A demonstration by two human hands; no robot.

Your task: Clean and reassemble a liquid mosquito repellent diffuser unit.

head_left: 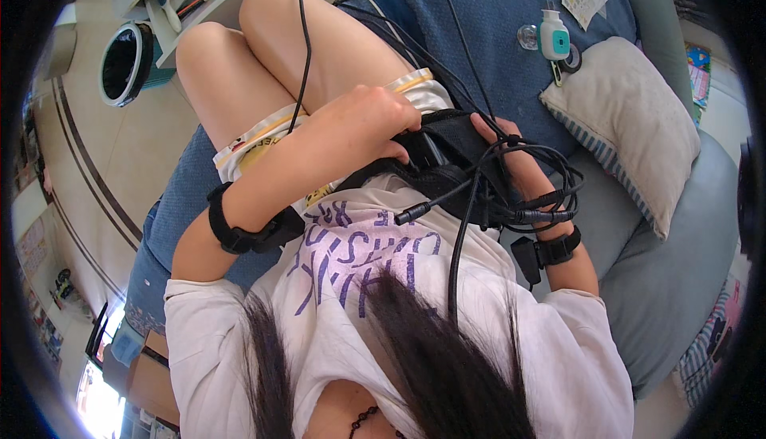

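Several cables (542, 216) partly hide the right hand (519, 164), half-open against a black pouch (467, 136) the left hand (381, 124) pinches.

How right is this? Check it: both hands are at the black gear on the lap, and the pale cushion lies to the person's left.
The side is wrong: the head view shows the pale cushion to the right. The left hand and right hand are at the black gear, as stated.

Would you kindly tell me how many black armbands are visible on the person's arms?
2: one black armband wraps the left arm, and another black armband wraps the right arm. Any beneath the sleeves would be hidden.
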